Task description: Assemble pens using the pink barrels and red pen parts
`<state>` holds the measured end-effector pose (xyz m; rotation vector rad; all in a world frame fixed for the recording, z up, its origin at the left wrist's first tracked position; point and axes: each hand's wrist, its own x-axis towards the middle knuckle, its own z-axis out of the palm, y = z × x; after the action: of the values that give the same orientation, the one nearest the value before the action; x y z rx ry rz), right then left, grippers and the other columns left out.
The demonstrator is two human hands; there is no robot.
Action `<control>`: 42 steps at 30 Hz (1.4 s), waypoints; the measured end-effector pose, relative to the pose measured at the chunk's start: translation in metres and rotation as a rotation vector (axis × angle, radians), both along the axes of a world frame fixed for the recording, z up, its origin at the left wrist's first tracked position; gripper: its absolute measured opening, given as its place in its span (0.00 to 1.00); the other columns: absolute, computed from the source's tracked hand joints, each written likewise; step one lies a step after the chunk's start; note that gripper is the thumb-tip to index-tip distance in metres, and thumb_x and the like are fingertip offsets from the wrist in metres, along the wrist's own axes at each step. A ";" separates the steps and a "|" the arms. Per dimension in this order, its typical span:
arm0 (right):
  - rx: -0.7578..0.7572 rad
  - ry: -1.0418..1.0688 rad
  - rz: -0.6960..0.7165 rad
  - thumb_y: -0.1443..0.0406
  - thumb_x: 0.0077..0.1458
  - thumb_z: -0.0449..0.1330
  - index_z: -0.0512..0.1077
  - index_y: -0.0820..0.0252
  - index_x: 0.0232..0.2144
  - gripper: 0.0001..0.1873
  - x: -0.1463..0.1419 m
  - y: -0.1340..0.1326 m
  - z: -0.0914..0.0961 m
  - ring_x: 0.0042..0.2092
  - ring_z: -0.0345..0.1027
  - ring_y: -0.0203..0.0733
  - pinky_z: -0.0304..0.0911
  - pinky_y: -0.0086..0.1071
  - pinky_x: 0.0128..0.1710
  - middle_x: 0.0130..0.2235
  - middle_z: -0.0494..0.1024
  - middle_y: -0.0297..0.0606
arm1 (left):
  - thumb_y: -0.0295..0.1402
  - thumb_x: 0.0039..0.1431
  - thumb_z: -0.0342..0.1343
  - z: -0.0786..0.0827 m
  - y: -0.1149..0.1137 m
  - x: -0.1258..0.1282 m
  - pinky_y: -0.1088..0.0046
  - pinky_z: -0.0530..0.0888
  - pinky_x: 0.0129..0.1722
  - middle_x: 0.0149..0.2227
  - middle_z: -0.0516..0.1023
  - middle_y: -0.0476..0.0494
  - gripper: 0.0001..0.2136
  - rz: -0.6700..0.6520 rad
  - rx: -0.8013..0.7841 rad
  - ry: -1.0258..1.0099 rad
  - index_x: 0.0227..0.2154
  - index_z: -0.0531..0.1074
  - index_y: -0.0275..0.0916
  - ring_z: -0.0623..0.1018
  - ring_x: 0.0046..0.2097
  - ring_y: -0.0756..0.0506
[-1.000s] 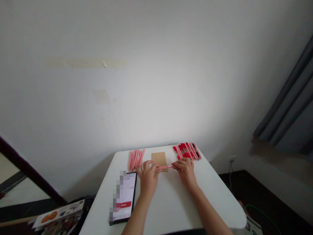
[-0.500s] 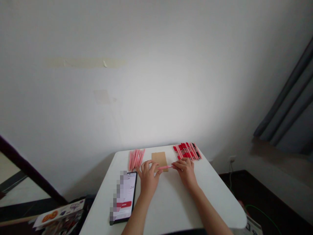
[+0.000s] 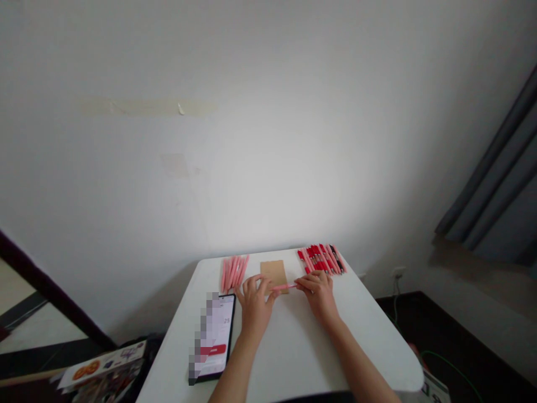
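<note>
One pink pen (image 3: 283, 287) is pinched by the left hand (image 3: 255, 302) and right hand (image 3: 319, 294), over the brown card (image 3: 272, 272), near the worktop's (image 3: 293, 352) far edge. Its two ends cannot be seen well. It should be held softly and lined up straight.

Pink pen (image 3: 284, 287); tan card (image 3: 273, 270); red, pink and black pens (image 3: 321, 259); white table (image 3: 289, 347); black-edged phone (image 3: 217, 337); grey curtain (image 3: 499, 193)

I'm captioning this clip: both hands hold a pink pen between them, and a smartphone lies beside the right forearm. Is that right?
The side is wrong: the head view shows the smartphone beside the left forearm. The left hand and right hand do hold a pink pen between them.
</note>
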<state>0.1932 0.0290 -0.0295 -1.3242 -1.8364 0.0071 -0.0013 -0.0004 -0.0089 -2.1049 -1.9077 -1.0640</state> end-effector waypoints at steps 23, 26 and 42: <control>0.016 0.014 -0.014 0.60 0.59 0.57 0.79 0.44 0.36 0.09 0.003 0.002 -0.001 0.44 0.62 0.46 0.49 0.41 0.47 0.37 0.81 0.32 | 0.37 0.62 0.46 -0.009 0.004 -0.001 0.45 0.53 0.57 0.47 0.74 0.43 0.12 0.048 0.002 0.029 0.33 0.75 0.43 0.67 0.52 0.41; 0.026 0.030 -0.042 0.60 0.60 0.56 0.79 0.44 0.35 0.11 0.004 0.003 -0.003 0.44 0.61 0.46 0.48 0.41 0.47 0.37 0.81 0.33 | 0.36 0.60 0.48 -0.008 0.004 -0.001 0.45 0.55 0.56 0.47 0.74 0.42 0.11 0.055 0.004 0.022 0.33 0.75 0.43 0.68 0.52 0.40; 0.044 0.061 -0.135 0.58 0.62 0.52 0.79 0.47 0.37 0.15 0.009 0.004 -0.004 0.44 0.61 0.48 0.48 0.42 0.46 0.38 0.80 0.37 | 0.28 0.58 0.45 -0.008 0.006 -0.007 0.49 0.59 0.54 0.46 0.74 0.41 0.11 0.174 0.034 0.019 0.33 0.74 0.40 0.69 0.49 0.40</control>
<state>0.2021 0.0333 -0.0331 -1.3993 -1.6836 -0.0635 -0.0079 0.0058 -0.0173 -1.8835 -2.0052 -1.0283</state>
